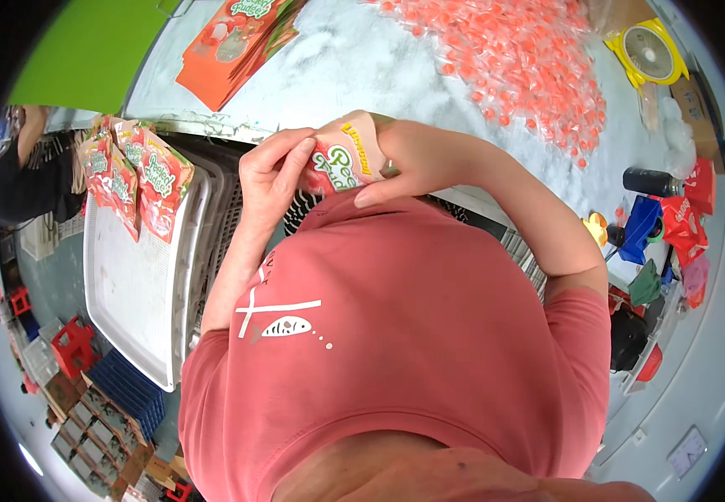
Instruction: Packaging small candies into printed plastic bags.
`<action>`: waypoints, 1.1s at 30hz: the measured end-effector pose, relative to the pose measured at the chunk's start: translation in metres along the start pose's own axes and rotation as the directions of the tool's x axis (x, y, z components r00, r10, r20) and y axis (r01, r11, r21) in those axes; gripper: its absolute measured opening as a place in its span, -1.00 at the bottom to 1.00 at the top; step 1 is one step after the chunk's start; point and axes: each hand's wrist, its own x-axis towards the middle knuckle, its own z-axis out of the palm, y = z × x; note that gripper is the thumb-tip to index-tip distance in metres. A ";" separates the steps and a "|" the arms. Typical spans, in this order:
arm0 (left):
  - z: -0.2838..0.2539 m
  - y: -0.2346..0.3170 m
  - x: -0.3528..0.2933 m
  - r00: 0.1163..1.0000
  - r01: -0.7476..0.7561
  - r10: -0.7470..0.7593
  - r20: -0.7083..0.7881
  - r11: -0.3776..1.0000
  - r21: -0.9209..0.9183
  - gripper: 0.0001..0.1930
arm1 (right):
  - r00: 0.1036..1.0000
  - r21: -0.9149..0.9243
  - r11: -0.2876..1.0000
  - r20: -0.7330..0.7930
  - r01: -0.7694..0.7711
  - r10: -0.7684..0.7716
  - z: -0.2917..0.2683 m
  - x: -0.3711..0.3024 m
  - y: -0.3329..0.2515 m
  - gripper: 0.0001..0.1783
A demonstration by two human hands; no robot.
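A red and cream candy pouch (337,166) is held between my two hands, close to my body at the table's front edge. My left hand (277,171) pinches its left side with thumb and fingers. Around its right side my right hand (408,159) is closed, the thumb low on the front and the other fingers mostly hidden behind. Whether the pouch's top is sealed I cannot tell. Beyond the hands, a fanned stack of flat red pouches (227,54) lies on the pale table (354,71). A wide heap of small wrapped red candies (513,63) spreads at the far right.
Several plump pouches (157,188) lie at the far end of a white plastic tray (124,289), atop a tray stack at my left. A yellow fan (649,52) stands at the far right, near a black cylinder (652,181) and coloured bags (682,227). Another person's arm (31,134) shows at far left.
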 end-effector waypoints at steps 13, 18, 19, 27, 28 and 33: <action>-0.002 -0.007 0.001 0.999 0.029 -0.022 0.044 0.984 -0.177 -0.82 | 0.967 -0.253 0.966 -0.255 -0.045 -0.022 0.010 -0.026 -0.007 -0.54; -0.001 -0.004 0.000 0.999 -0.010 0.019 0.049 0.984 -0.180 -0.82 | 0.775 -0.497 0.861 -0.584 -0.107 -0.240 0.004 -0.047 -0.029 -0.57; 0.001 -0.002 0.002 0.995 -0.049 0.066 0.077 0.977 -0.208 -0.82 | 0.724 -0.518 0.839 -0.641 -0.166 -0.253 0.005 -0.047 -0.024 -0.60; 0.016 0.009 0.022 0.978 0.009 0.051 0.204 0.958 -0.285 -0.75 | 0.766 -0.530 0.844 -0.574 -0.078 -0.289 0.016 -0.043 -0.001 -0.77; 0.017 0.011 0.022 0.976 0.034 0.029 0.215 0.959 -0.282 -0.78 | 0.772 -0.577 0.805 -0.571 -0.136 -0.279 0.016 -0.043 -0.002 -0.77; 0.023 0.006 0.019 0.989 -0.026 0.069 0.131 0.951 -0.307 -0.85 | 0.729 -0.404 0.891 -0.671 -0.208 -0.135 0.018 -0.046 -0.009 -0.78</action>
